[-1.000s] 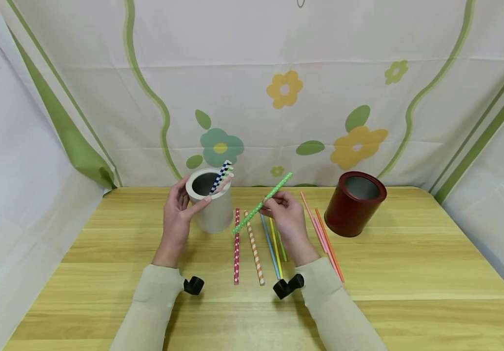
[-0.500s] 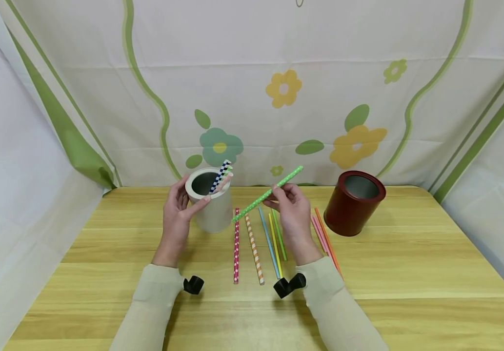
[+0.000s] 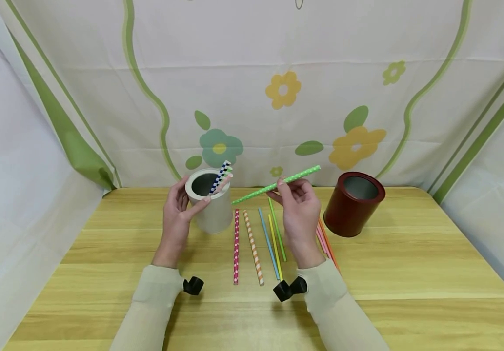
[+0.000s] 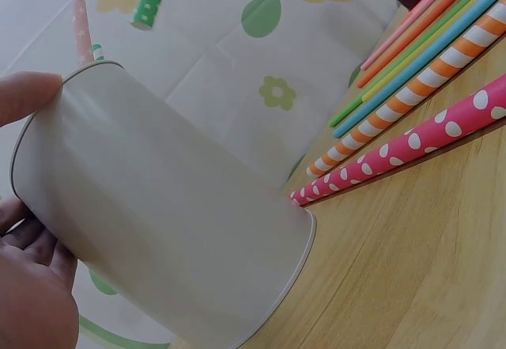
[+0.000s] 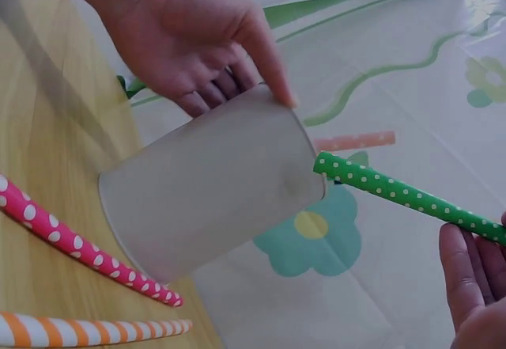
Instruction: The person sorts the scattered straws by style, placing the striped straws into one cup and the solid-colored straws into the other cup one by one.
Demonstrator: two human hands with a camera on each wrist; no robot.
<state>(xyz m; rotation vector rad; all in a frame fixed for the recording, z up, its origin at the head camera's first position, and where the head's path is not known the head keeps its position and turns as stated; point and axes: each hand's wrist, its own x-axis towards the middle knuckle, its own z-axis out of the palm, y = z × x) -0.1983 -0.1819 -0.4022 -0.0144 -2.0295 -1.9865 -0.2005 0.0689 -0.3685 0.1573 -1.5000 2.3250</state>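
Note:
My left hand point(image 3: 179, 219) grips the white can point(image 3: 213, 214) from its left side, thumb at the rim. Out of that can stick a blue-and-white checkered paper straw point(image 3: 219, 177), a pale pink one point(image 3: 224, 183) and a green-tipped one mostly hidden between them. In my right hand point(image 3: 299, 214) a green paper straw with white dots point(image 3: 258, 192) is pinched between thumb and fingers, raised above the table. Its left end lies near the can's right side in the head view. The right wrist view shows the green straw point(image 5: 403, 194) slanting, its far end by the can's rim.
On the table lie a pink dotted straw point(image 3: 236, 248), an orange-striped straw point(image 3: 253, 248), a blue straw point(image 3: 269, 243), a yellow straw point(image 3: 275, 246) and a thin green straw point(image 3: 277, 229). Orange and pink straws point(image 3: 328, 246) are partly behind my right wrist. A dark red can point(image 3: 352, 207) stands at right.
My right hand has moved to the right with the green dotted straw, which has swung from steeply slanted to nearly level. The left hand and the white can have stayed in place.

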